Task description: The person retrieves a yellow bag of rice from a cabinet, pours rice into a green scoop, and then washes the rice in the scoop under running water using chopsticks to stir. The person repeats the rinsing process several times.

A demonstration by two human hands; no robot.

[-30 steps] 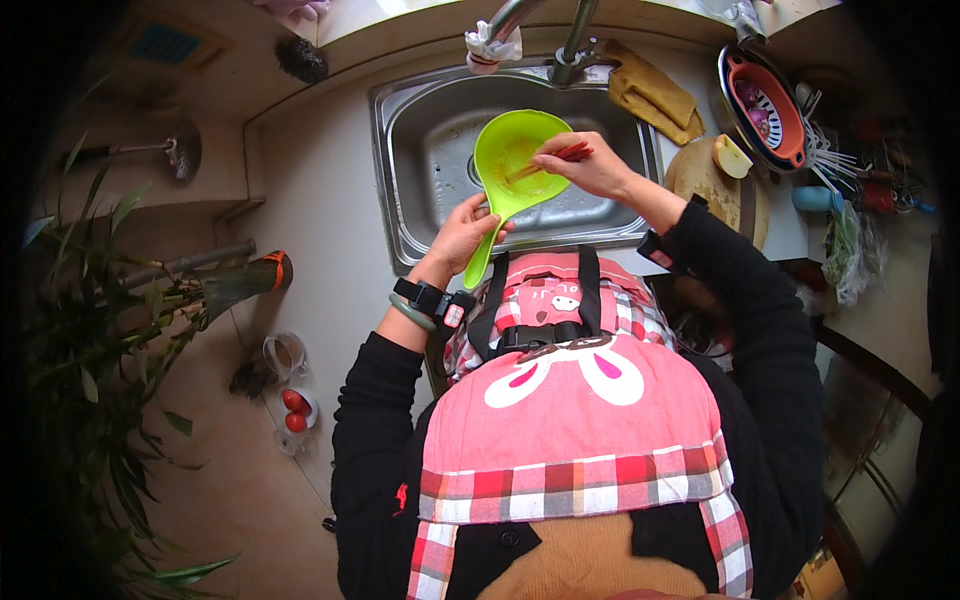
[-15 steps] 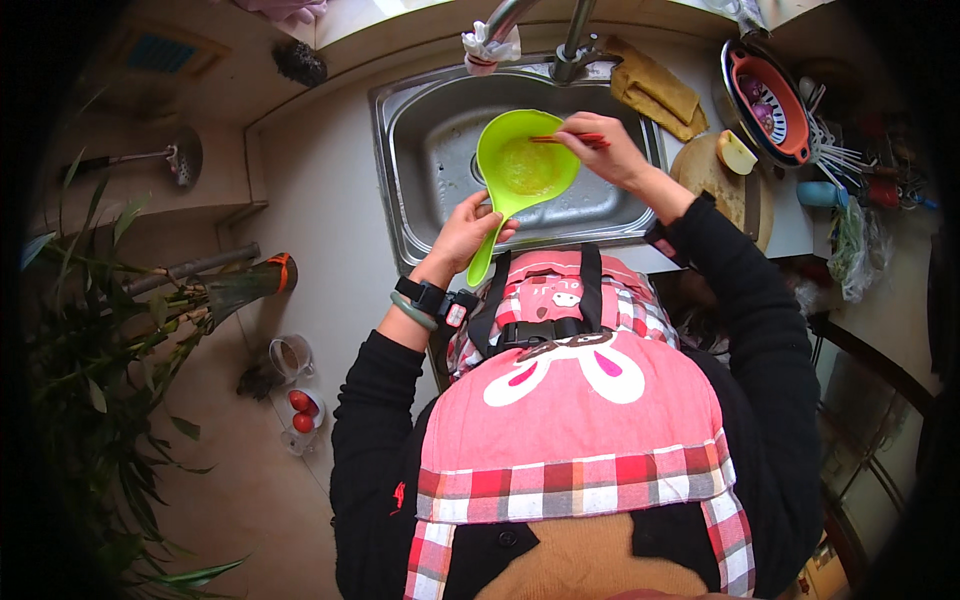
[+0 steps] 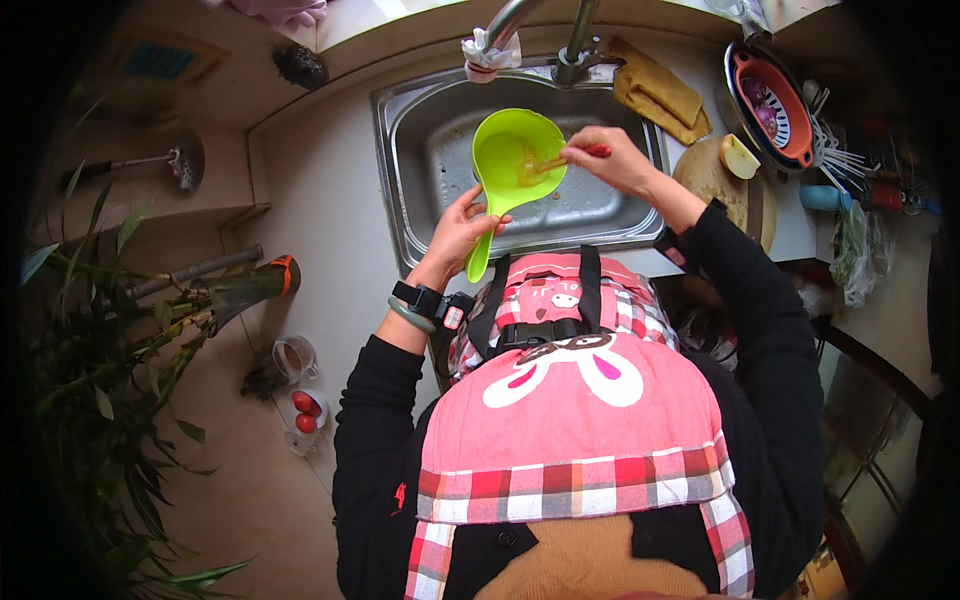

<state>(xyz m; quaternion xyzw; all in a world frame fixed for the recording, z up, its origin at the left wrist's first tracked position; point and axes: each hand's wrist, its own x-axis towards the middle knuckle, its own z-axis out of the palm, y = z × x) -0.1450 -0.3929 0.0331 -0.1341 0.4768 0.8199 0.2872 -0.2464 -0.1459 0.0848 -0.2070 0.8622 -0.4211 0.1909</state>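
My left hand [image 3: 462, 232] is closed round the handle of a bright green scoop [image 3: 508, 132], a deep round water ladle held above the steel sink [image 3: 428, 185]. Its bowl tips toward the right. A little yellowish, frothy liquid [image 3: 527, 172] lies along the scoop's right side. Red-ended chopsticks [image 3: 549, 165] are pinched in my right hand [image 3: 618, 166], their tips down in that liquid. The tips themselves are blurred.
The faucet [image 3: 572, 60] rises behind the sink. To the right are a brown cloth [image 3: 660, 92], a round cutting board [image 3: 700, 180] with a cut pale piece [image 3: 738, 157], and an orange colander [image 3: 797, 135]. Tomato-red items in a cup [image 3: 306, 412] and a leafy plant [image 3: 120, 400] stand left.
The scoop has shifted slightly left and tipped, and the liquid has gathered toward its right side. The chopsticks have swung, their tips now lower in the scoop.
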